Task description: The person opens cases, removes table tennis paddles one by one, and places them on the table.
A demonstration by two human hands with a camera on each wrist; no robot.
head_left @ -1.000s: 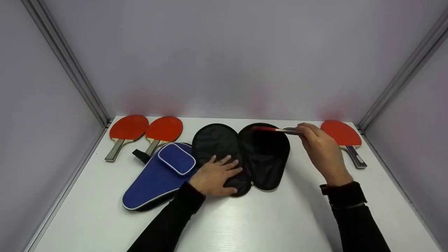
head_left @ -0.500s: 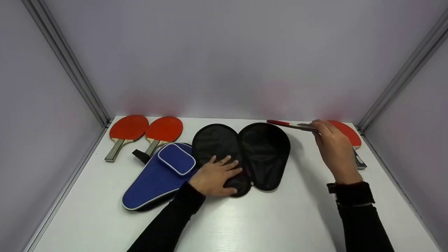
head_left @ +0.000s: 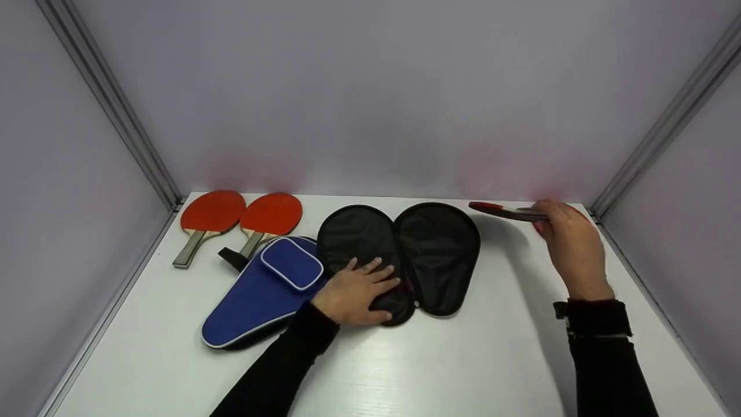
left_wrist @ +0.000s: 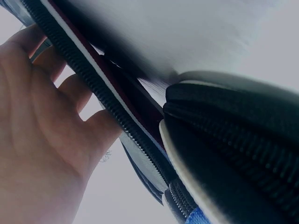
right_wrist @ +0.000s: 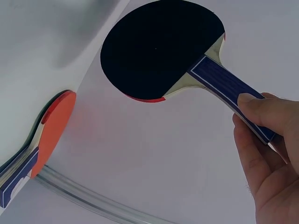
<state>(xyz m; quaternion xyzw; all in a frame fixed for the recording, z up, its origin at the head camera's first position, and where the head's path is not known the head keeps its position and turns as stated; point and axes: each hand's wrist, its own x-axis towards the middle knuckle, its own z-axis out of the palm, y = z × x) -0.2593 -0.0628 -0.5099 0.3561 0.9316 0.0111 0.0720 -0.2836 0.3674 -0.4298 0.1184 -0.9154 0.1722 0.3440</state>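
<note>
My right hand (head_left: 576,249) pinches a table tennis bat (right_wrist: 163,51) by its dark blue handle, with the thumb on top. The blade, black on one face and red on the other, points left, held above the table. An unzipped bat case (head_left: 443,260) lies spread with its black lining up. My left hand (head_left: 356,292) lies flat on its left half, fingers spread. In the left wrist view, the case's zipped edge (left_wrist: 93,79) crosses in front of the fingers. Another red bat (right_wrist: 56,126) lies at the right, mostly hidden by my right hand in the head view.
A blue case (head_left: 255,307) with white piping lies left of the spread case, close to my left forearm. Two red bats (head_left: 213,209) rest at the back left, one handle partly under the blue case. Grey walls (head_left: 370,98) enclose the white table (head_left: 440,370).
My right hand has moved right with the bat, from above the spread case to beyond its right side, and now covers most of the far-right bat. My left hand stays put.
</note>
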